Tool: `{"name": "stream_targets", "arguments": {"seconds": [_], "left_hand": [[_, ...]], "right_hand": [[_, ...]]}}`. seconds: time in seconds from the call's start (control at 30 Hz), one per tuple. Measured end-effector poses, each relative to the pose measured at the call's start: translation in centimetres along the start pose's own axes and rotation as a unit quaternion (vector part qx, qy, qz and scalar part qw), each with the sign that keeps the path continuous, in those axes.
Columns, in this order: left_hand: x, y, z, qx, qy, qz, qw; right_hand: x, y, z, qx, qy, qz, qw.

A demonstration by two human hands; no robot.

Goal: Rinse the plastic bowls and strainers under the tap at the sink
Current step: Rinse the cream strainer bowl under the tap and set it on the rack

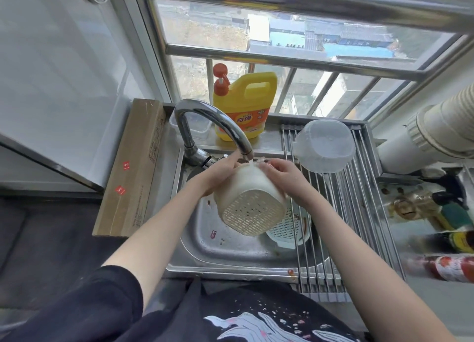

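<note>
**One strainer under the tap**

Over the sink (230, 249), the left hand (220, 172) and right hand (282, 173) each clasp one cream strainer (251, 203) beneath the tap (213, 126). A second strainer (287, 229) lies below; one clear bowl (324, 146) sits overturned on the rack (359, 213).

bottles (446, 241) blurred at right edge, strainer (252, 208) rim hidden by hands

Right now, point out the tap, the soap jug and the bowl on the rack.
tap (218, 118), head view, top of the spout's arch
soap jug (243, 105), head view, yellow body
bowl (324, 146), head view, upturned base
</note>
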State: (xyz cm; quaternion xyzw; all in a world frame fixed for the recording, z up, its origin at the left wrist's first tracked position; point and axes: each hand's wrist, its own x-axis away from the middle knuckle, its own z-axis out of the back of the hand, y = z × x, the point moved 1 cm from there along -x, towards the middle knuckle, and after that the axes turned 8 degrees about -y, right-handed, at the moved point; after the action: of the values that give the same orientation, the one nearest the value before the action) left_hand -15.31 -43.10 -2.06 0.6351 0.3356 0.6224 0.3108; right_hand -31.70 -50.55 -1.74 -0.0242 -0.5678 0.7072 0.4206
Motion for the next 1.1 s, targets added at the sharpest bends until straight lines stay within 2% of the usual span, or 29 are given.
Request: {"name": "stream_targets", "arguments": {"seconds": [0.07, 0.13, 0.27, 0.33, 0.4, 0.53, 0.7, 0.77, 0.83, 0.9, 1.0, 1.1], "left_hand": [[0.5, -1.4, 1.0, 0.016, -0.062, 0.042, 0.997], [0.9, -2.7, 1.5, 0.014, -0.106, 0.054, 0.993], [1.2, -2.5, 0.5, -0.026, -0.054, 0.002, 0.998], [0.7, -2.1, 0.4, -0.068, -0.028, -0.019, 0.997], [0.1, -1.9, 0.5, -0.091, -0.007, -0.045, 0.995], [0.4, -0.6, 0.6, -0.098, 0.004, -0.056, 0.994], [1.4, -0.2, 0.9, -0.151, -0.089, 0.086, 0.981], [1.6, -0.7, 0.8, -0.117, -0.118, 0.075, 0.983], [1.5, -1.1, 0.4, -0.062, -0.074, 0.02, 0.995], [0.9, -1.6, 0.3, -0.025, -0.008, -0.027, 0.999], [0.3, -1.7, -0.1, -0.046, 0.052, -0.077, 0.995], [0.3, -1.5, -0.4, -0.055, 0.108, -0.108, 0.987]], "right_hand": [[0.3, 0.7, 0.2, -0.087, 0.041, -0.022, 0.995], [0.5, 1.4, 0.4, -0.126, 0.054, -0.045, 0.99], [0.5, 1.3, 0.0, -0.029, -0.032, -0.106, 0.993], [0.2, 1.0, 0.0, 0.007, -0.076, -0.093, 0.993], [0.1, 0.8, 0.0, -0.028, -0.087, -0.059, 0.994], [-0.2, 1.6, -1.0, -0.159, -0.012, -0.034, 0.987], [-0.2, 2.7, -0.7, -0.26, 0.072, -0.13, 0.954], [-0.4, 2.8, -0.6, -0.247, 0.099, -0.131, 0.955], [-0.7, 2.6, -0.8, -0.184, 0.115, -0.117, 0.969], [-0.7, 1.9, -1.3, -0.15, 0.099, -0.126, 0.976], [-0.9, 0.5, -2.2, -0.15, 0.062, -0.123, 0.979], [-1.4, 0.4, -2.6, -0.151, 0.068, -0.13, 0.978]]}}
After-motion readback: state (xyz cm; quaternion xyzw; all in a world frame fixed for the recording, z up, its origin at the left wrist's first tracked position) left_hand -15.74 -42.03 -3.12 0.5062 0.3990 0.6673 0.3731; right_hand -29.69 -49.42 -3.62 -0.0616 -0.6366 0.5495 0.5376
